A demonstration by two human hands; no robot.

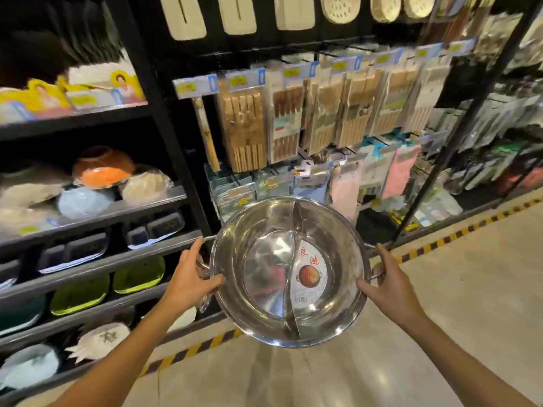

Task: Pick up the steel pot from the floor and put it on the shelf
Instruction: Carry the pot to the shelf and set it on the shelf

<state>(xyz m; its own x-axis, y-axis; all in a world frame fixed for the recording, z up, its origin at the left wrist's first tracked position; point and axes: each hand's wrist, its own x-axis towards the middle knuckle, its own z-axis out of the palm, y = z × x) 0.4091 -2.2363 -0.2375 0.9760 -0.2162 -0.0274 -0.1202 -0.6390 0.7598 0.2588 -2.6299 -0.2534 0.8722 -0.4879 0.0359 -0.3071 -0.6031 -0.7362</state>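
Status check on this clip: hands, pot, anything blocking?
Left hand and right hand each grip a side handle. Divided steel pot held level, off the floor, facing the shelves. Nothing between pot and shelving.

A single wide-angle view is provided, taken from the person's head and directed forward and down. Both forearms enter from the bottom edge and converge toward frame centre, where the left hand (191,277) and right hand (388,282) hold the steel pot (289,271) close to the lens, its open top facing the camera. Beyond it, the view faces black shelving (164,118) at near range, tilted and curved by lens distortion. The floor (455,289) fills the lower right. No second view exists, so no overlap applies
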